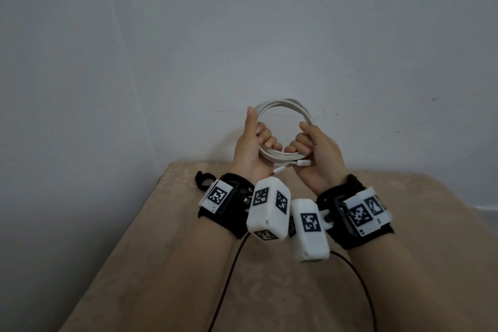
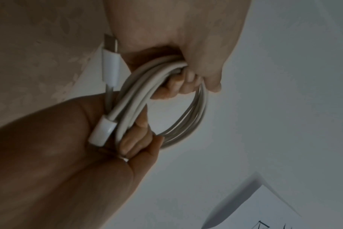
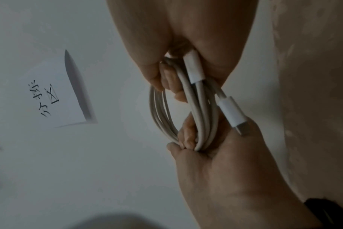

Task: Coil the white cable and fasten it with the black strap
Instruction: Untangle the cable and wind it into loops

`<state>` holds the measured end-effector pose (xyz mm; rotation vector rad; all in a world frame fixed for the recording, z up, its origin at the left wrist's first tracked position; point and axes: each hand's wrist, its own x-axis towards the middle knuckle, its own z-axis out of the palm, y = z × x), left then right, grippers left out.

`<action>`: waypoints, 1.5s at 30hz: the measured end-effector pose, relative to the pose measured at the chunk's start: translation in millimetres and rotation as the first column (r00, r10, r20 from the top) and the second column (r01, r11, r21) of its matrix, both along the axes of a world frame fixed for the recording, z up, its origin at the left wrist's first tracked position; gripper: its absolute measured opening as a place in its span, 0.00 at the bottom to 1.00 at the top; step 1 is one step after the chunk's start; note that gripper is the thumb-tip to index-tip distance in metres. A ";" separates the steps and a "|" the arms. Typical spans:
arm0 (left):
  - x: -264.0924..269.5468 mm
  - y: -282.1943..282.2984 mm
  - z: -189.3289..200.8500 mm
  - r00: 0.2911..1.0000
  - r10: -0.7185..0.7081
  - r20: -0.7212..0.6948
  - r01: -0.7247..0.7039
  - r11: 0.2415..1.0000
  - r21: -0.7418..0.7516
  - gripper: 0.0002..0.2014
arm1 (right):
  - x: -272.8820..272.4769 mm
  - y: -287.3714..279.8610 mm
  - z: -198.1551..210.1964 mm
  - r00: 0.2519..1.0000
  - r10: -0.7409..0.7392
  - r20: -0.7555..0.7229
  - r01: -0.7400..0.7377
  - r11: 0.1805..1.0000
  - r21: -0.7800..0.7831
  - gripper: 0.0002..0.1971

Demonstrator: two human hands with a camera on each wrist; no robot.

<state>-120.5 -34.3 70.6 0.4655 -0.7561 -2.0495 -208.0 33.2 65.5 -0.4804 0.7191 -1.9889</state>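
White cable [image 1: 285, 127] wound in a round coil, held up off the beige worktop [image 1: 167, 264] between both hands. Left hand [image 1: 252, 147] grips coil's left side, fingers curled through the loop, thumb straight up along the outer strands. Right hand [image 1: 316, 152] grips coil's lower right side, fingers curled round the bundle. Two white plug ends [image 1: 292, 166] lie along the bottom strands between the hands, one tucked in right palm, other pointing toward left palm. Paper note with handwriting [image 3: 55, 96] on wall beyond the hands.
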 end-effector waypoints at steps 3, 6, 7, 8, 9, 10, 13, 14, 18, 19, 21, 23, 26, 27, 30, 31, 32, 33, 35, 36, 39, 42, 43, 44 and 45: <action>-0.1 1.5 -1.8 0.994 -0.079 0.076 0.083 0.995 -0.050 0.24 | -3.2 3.4 0.9 0.996 -0.078 -0.053 0.078 0.997 -0.001 0.18; 5.9 -3.5 -3.7 0.972 -0.159 0.174 0.182 0.976 -0.123 0.25 | -8.1 6.7 2.9 0.991 -0.089 -0.096 0.089 0.996 0.000 0.17; 10.3 -5.4 -3.1 0.957 -0.171 0.233 0.211 0.964 -0.161 0.24 | -10.0 7.9 3.7 0.992 -0.080 -0.103 0.080 0.997 0.003 0.17; 15.6 -7.1 -1.5 0.942 -0.162 0.294 0.226 0.953 -0.200 0.22 | -12.0 9.0 4.6 0.992 -0.067 -0.111 0.068 0.998 0.010 0.18; 20.8 -8.3 1.0 0.928 -0.125 0.350 0.218 0.946 -0.241 0.19 | -13.7 10.0 5.3 0.991 -0.053 -0.124 0.056 0.998 0.020 0.18; 25.4 -9.1 3.7 0.916 -0.067 0.395 0.193 0.938 -0.289 0.15 | -15.0 10.5 5.6 0.990 -0.039 -0.139 0.044 0.999 0.031 0.18; 31.7 -13.3 10.4 0.864 0.206 0.460 0.069 0.856 -0.513 0.10 | -16.7 9.7 3.8 0.985 -0.025 -0.173 0.036 0.997 0.061 0.18; 32.6 -14.9 12.3 0.816 0.340 0.467 0.038 0.774 -0.632 0.14 | -16.5 8.8 2.7 0.984 -0.032 -0.176 0.045 0.996 0.072 0.18; 37.0 -9.6 24.4 0.705 0.611 0.361 0.154 0.366 -0.918 0.04 | -16.0 8.4 0.1 0.985 -0.079 -0.156 0.096 0.990 0.103 0.18; 36.3 -6.0 26.6 0.696 0.597 0.399 0.247 0.323 -0.914 0.02 | -16.8 8.9 0.1 0.984 -0.092 -0.152 0.109 0.989 0.104 0.18; 30.7 1.2 27.3 0.623 0.624 0.472 0.457 0.199 -0.867 0.04 | -19.0 9.7 0.5 0.981 -0.119 -0.154 0.136 0.985 0.109 0.17; 21.1 6.5 22.0 0.513 0.710 0.482 0.646 0.050 -0.762 0.12 | -21.5 9.9 1.6 0.978 -0.138 -0.156 0.156 0.981 0.113 0.17; 8.3 16.2 14.0 0.344 0.749 0.567 0.849 0.010 -0.529 0.22 | -24.4 10.4 3.3 0.980 -0.152 -0.132 0.168 0.978 0.122 0.16; 5.7 18.6 12.2 0.313 0.747 0.587 0.878 0.009 -0.479 0.23 | -25.2 10.5 3.4 0.981 -0.154 -0.119 0.168 0.978 0.126 0.17; 1.3 22.4 8.8 0.278 0.740 0.612 0.903 0.016 -0.430 0.21 | -28.3 9.9 2.0 0.989 -0.138 -0.051 0.144 0.981 0.130 0.17; 1.1 22.4 8.7 0.270 0.742 0.614 0.904 0.023 -0.426 0.20 | -29.4 9.2 1.1 0.992 -0.122 -0.020 0.124 0.984 0.128 0.18; 1.0 22.2 8.6 0.259 0.745 0.615 0.907 0.033 -0.421 0.20 | -30.0 8.7 0.7 0.994 -0.105 0.010 0.103 0.987 0.125 0.19; 0.9 22.2 8.9 0.247 0.746 0.619 0.910 0.041 -0.413 0.20 | -30.6 8.2 0.5 0.995 -0.089 0.035 0.084 0.989 0.124 0.19; 1.9 22.5 10.8 0.231 0.743 0.628 0.917 0.049 -0.395 0.19 | -30.9 7.4 0.6 0.996 -0.056 0.073 0.047 0.991 0.124 0.20; 2.7 22.9 12.1 0.224 0.743 0.631 0.921 0.050 -0.386 0.18 | -30.6 7.2 0.8 0.995 -0.038 0.088 0.027 0.992 0.124 0.20; 4.6 21.7 13.3 0.223 0.740 0.635 0.924 0.048 -0.380 0.15 | -30.1 6.3 1.6 0.994 0.003 0.111 -0.016 0.993 0.120 0.20; 5.4 22.0 12.3 0.242 0.725 0.644 0.913 0.055 -0.405 0.17 | -33.5 4.8 1.0 0.994 0.033 0.104 -0.046 0.991 0.129 0.18; 5.6 21.8 11.6 0.254 0.712 0.654 0.906 0.061 -0.418 0.16 | -35.4 4.8 0.5 0.995 0.053 0.087 -0.065 0.988 0.141 0.16; 6.8 23.4 13.3 0.272 0.696 0.664 0.898 0.066 -0.436 0.15 | -36.2 5.5 0.4 0.995 0.085 0.058 -0.094 0.984 0.154 0.15; 8.7 21.9 14.0 0.298 0.672 0.678 0.882 0.078 -0.465 0.15 | -35.8 6.8 0.9 0.993 0.120 0.020 -0.121 0.979 0.164 0.14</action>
